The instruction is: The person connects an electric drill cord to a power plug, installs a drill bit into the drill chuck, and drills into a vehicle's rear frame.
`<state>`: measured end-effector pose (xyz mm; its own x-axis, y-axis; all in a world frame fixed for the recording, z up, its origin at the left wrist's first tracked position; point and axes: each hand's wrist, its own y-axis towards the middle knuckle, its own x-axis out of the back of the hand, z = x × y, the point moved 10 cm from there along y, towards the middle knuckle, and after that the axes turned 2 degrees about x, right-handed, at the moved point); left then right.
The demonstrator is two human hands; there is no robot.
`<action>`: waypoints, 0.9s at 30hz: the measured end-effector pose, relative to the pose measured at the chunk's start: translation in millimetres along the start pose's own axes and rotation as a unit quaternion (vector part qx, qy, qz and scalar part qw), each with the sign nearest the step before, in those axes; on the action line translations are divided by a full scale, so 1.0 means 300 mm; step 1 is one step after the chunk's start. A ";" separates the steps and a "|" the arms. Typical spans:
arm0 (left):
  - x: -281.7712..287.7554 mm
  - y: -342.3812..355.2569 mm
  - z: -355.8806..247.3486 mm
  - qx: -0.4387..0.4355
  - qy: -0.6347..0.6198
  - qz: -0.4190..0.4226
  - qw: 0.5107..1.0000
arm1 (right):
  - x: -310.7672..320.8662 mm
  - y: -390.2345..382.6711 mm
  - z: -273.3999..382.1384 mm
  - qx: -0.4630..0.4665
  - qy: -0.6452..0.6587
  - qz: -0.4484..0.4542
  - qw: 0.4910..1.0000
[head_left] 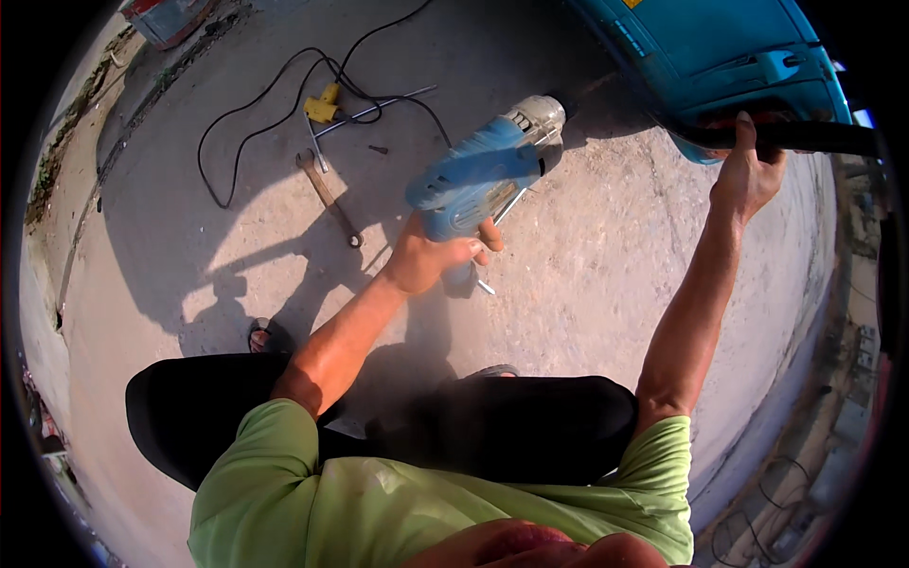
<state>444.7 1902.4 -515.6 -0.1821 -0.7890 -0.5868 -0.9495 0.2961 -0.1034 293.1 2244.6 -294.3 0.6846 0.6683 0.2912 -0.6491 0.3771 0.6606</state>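
Observation:
My left hand (440, 251) grips the handle of a blue and silver cordless-looking or corded power tool (473, 166), raised at mid-view with its nose toward the upper right. My right hand (748, 170) is closed on a thick black bar or hose (828, 139) at the lower part of a blue machine body (729, 52). A long open-end wrench (327, 194) lies on the concrete below and left of the tool, with a small bolt-like piece (379, 149) nearby.
A yellow plug connector (322, 106) with looping black cables lies by a metal cross-shaped rod (407, 95) on the concrete (568, 293). A red object (166, 21) stands at top left. My sandaled feet are beneath me, and a kerb-like edge runs along the left.

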 end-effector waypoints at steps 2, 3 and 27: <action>-0.016 0.010 -0.018 -0.004 -0.004 0.015 1.000 | 0.004 0.015 0.022 0.011 0.021 0.007 1.000; -0.019 0.009 -0.017 -0.011 -0.009 0.013 1.000 | 0.014 0.015 0.037 0.018 0.025 0.000 1.000; 0.014 0.012 0.039 -0.017 -0.149 -0.024 0.988 | 0.171 -0.052 -0.193 -0.135 0.184 0.009 0.974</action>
<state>443.6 1906.6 -527.8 -0.0583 -0.6069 -0.7926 -0.9641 0.2404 -0.1131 319.2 2310.0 -329.7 0.5387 0.8425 0.0000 -0.7575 0.4844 0.4376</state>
